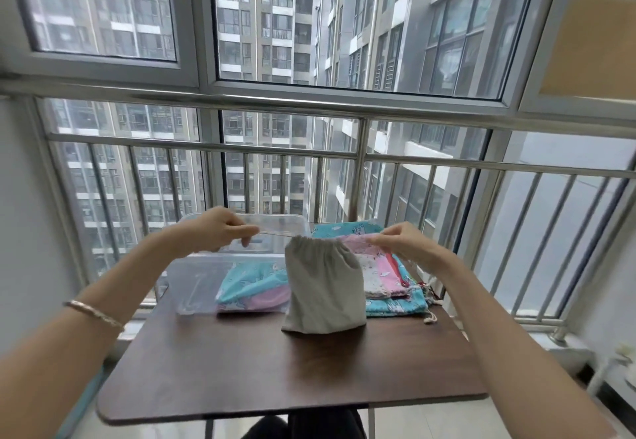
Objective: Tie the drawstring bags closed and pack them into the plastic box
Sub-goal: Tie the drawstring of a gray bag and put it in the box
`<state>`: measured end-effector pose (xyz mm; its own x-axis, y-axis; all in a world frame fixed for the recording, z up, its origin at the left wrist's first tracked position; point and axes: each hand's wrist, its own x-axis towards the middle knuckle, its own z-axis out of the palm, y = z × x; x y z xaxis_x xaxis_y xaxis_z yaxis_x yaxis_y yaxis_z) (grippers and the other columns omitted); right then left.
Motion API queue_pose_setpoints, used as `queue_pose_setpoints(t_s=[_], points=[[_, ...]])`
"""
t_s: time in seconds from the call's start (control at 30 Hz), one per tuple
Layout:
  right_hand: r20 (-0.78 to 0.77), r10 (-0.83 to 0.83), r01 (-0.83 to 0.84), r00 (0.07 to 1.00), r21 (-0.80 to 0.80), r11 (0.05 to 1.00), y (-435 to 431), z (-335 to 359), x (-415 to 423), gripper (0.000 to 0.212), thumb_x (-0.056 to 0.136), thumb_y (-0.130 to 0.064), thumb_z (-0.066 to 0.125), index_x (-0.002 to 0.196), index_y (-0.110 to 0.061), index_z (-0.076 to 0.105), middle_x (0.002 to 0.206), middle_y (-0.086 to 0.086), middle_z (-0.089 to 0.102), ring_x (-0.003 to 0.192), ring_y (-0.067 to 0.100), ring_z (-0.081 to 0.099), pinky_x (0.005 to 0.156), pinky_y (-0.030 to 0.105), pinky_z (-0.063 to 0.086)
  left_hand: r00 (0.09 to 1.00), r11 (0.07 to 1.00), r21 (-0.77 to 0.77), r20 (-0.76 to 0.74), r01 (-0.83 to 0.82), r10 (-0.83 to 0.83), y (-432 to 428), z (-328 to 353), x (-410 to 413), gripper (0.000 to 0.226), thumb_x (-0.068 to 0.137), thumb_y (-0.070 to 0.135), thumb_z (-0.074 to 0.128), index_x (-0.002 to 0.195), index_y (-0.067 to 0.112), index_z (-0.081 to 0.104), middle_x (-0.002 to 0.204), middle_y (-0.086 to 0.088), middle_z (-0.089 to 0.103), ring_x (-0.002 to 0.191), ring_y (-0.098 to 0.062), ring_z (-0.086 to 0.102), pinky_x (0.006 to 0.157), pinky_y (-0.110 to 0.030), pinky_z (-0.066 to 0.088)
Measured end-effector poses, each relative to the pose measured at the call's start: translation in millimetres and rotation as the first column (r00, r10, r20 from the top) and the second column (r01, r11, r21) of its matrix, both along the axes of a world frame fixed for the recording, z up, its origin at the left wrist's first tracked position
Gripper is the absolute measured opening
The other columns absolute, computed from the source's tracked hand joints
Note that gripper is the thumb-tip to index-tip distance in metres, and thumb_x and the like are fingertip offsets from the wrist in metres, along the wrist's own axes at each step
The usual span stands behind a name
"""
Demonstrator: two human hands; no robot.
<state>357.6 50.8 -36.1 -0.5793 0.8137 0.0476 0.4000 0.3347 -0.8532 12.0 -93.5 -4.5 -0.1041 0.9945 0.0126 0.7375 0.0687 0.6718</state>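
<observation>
On my feed the left forearm comes in from the lower left with a thin bracelet (pixel 93 313) on the wrist. The left hand (pixel 220 228) is raised over the plastic box (pixel 192 280), its thumb and fingers pinched on a pale drawstring (pixel 275 232) that runs taut to the right. The clear box sits at the table's (pixel 275 369) far left edge, and a teal bag and a pink bag (pixel 254 289) lie inside it.

Just right of the box, the grey bag (pixel 323 287) stands upright between the two hands. Its mouth is gathered tight and its bottom edge meets the table (whether it bears weight there, I cannot tell).

The right hand (pixel 402 242) pinches the cord on the other side, though the cord itself blurs there. Under that hand, a stack of printed bags (pixel 389 304) lies flat on the table's far right, cord ends trailing off its near corner.
</observation>
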Motion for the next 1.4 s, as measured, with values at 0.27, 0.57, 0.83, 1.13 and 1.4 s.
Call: queue_pose_setpoints(t_s=[0.27, 0.57, 0.83, 1.13, 1.4], points=[[-0.575, -0.199, -0.137, 0.794, -0.487, 0.862, 4, -40, -13, 0.036, 0.072, -0.029, 0.081, 0.090, -0.005, 0.061, 0.072, 0.001, 0.051, 0.057, 0.009, 0.047, 0.053, 0.018, 0.041, 0.767, 0.977, 0.070, 0.631, -0.200, 0.112, 6, -36, -12, 0.042, 0.080, 0.051, 0.056, 0.076, 0.009, 0.058, 0.057, -0.001, 0.040, 0.043, -0.009, 0.033, 0.037, -0.018, 0.031], [-0.844, -0.384, -0.627, 0.374, -0.536, 0.566, -19, -13, -70, 0.047, 0.093, -0.019, 0.043, 0.129, 0.009, 0.052, 0.108, 0.020, 0.063, 0.100, 0.028, 0.060, 0.095, 0.045, 0.050, 0.171, 0.974, 0.224, 0.959, 0.033, -0.227, 20, -11, 57, 0.034, 0.099, 0.032, 0.041, 0.101, 0.006, 0.063, 0.110, -0.010, 0.070, 0.102, -0.022, 0.067, 0.087, -0.035, 0.056], [-0.463, -0.077, -0.267, 0.883, -0.631, 0.728, -23, 10, -89, 0.104, 0.080, -0.085, 0.024, 0.123, 0.007, 0.048, 0.072, 0.005, 0.048, 0.056, 0.011, 0.031, 0.046, 0.020, 0.020, 0.364, 0.961, 0.262, 0.890, 0.085, -0.275, 25, 13, 76, 0.035, 0.096, 0.012, 0.050, 0.128, 0.000, 0.054, 0.124, -0.016, 0.064, 0.113, -0.025, 0.063, 0.095, -0.033, 0.052], [-0.130, 0.070, -0.137, 0.989, -0.632, 0.763, -36, 26, -77, 0.119, 0.072, -0.092, 0.018, 0.137, 0.006, 0.039, 0.071, 0.010, 0.055, 0.046, 0.009, 0.032, 0.033, 0.017, 0.026, 0.395, 0.934, 0.324, 0.846, 0.150, -0.358, 23, 17, 87, 0.034, 0.088, -0.010, 0.053, 0.117, 0.005, 0.063, 0.117, -0.012, 0.068, 0.103, -0.022, 0.068, 0.092, -0.032, 0.054], [-0.044, 0.370, -0.365, 0.928, -0.310, 0.878, -47, 44, -72, 0.078, 0.090, -0.072, 0.027, 0.112, -0.008, 0.067, 0.072, -0.004, 0.043, 0.058, 0.009, 0.026, 0.051, 0.024, 0.020, 0.588, 0.924, 0.378, 0.763, -0.066, -0.270, 38, 17, 108, 0.033, 0.083, -0.009, 0.064, 0.111, 0.007, 0.067, 0.103, -0.008, 0.073, 0.095, -0.017, 0.070, 0.082, -0.024, 0.056]])
